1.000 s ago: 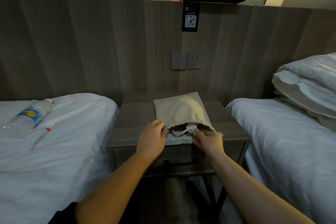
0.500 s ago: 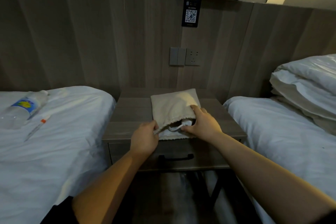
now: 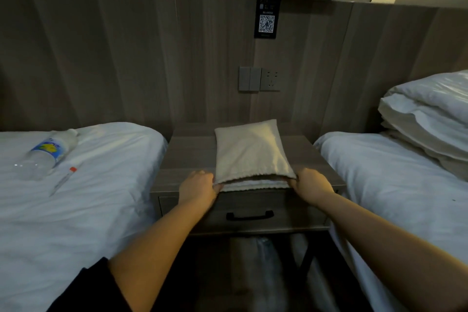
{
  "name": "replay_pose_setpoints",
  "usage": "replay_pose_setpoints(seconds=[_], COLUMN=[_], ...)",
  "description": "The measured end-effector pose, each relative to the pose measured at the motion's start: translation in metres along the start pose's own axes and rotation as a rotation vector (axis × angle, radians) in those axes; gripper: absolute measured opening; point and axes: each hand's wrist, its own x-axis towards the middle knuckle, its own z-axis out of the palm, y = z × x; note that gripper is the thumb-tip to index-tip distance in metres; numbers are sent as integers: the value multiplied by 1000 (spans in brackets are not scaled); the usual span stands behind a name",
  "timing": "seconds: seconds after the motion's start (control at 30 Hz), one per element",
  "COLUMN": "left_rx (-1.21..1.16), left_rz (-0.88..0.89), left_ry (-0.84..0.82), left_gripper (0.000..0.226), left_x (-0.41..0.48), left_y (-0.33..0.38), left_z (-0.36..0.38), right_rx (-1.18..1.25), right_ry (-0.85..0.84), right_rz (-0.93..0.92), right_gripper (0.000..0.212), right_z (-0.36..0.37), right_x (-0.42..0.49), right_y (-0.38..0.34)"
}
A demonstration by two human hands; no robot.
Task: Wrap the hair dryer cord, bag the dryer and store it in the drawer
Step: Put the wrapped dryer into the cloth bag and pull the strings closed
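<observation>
left hand (image 3: 198, 189) grip: pinching bag (image 3: 250, 153) mouth corner | right hand (image 3: 312, 186): same | bag at nightstand (image 3: 187, 157) front edge

The person's 2 forearms were bare from elbow to wrist. The left hand (image 3: 198, 189) and right hand (image 3: 311, 186) wore no gloves, rings or watch. A dark, apparently black sleeve (image 3: 88, 289) covered the left upper arm near the frame's bottom edge.
</observation>
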Motion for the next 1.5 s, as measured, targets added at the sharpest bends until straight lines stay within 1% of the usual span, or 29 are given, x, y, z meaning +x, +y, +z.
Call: replay_pose_setpoints(seconds=[0.07, 0.17, 0.2, 0.3, 0.43, 0.5, 0.57, 0.7, 0.8, 0.9, 0.97, 1.03, 1.1, 1.17, 1.23, 1.3, 1.37, 1.43, 1.5], left_rx=[-79, -426, -510, -648, -937, -977, -999, -1188, -1262, -1370, -1438, -1551, -1636, -1656, -1649, -1649, -1653, -1603, -1511], left_rz=[-19, -83, -71, -10, -22, 16, 53, 67, 39, -7, -69, -149, -210, -237, -252, -247, -201, -165, -150], left_ry=[-21, 13, 32, 126, 263, 317, 345, 306, 286, 261, 206, 90, -30, -86, -115, -216, -343, -390, -376], left_gripper=[28, 25, 26, 33, 32, 34, 36, 34, 31, 29, 28, 26, 24, 24, 25, 26, 25, 26, 30], left_x=[-2, -1, 1, 6, 10, 12, 12, 10, 6, 1, -4, -13, -24, -32, -38, -42, -46, -48, -51], left_y=[3, 5, 7, 18, 39, 49, 58, 74, 84, 91, 94, 95, 93, 88, 85, 81, 78, 76, 74], left_z=[-7, -28, -38, -68, -108, -126, -141, -161, -166, -163, -157, -147, -134, -119, -107, -97, -87, -81, -76], right_rx=[29, 131, 159, 313, 571, 698, 835, 976, 1028, 1091, 1109, 1176, 1323, 1411, 1465, 1556, 1629, 1553, 1352], right_ry=[13, 95, 144, 280, 404, 423, 432, 431, 437, 400, 326, 189, 13, -161, -281, -318, -289, -242, -172], right_rz=[-12, -6, -5, 17, 57, 76, 96, 108, 111, 100, 95, 70, 28, -12, -23, -6, 35, 64, 65], right_gripper=[31, 31, 31, 33, 40, 39, 30, 28, 29, 24, 20, 16, 23, 34, 36, 35, 37, 38, 42], right_z=[-7, -28, -37, -68, -115, -138, -159, -186, -197, -201, -199, -193, -185, -176, -165, -151, -138, -129, -124], right_x=[-3, -4, -5, -9, -20, -28, -35, -47, -55, -62, -65, -69, -71, -75, -79, -83, -85, -87, -89], right_y=[-3, -8, -11, -22, -37, -45, -50, -53, -52, -49, -45, -35, -19, -1, 12, 18, 23, 29, 34])
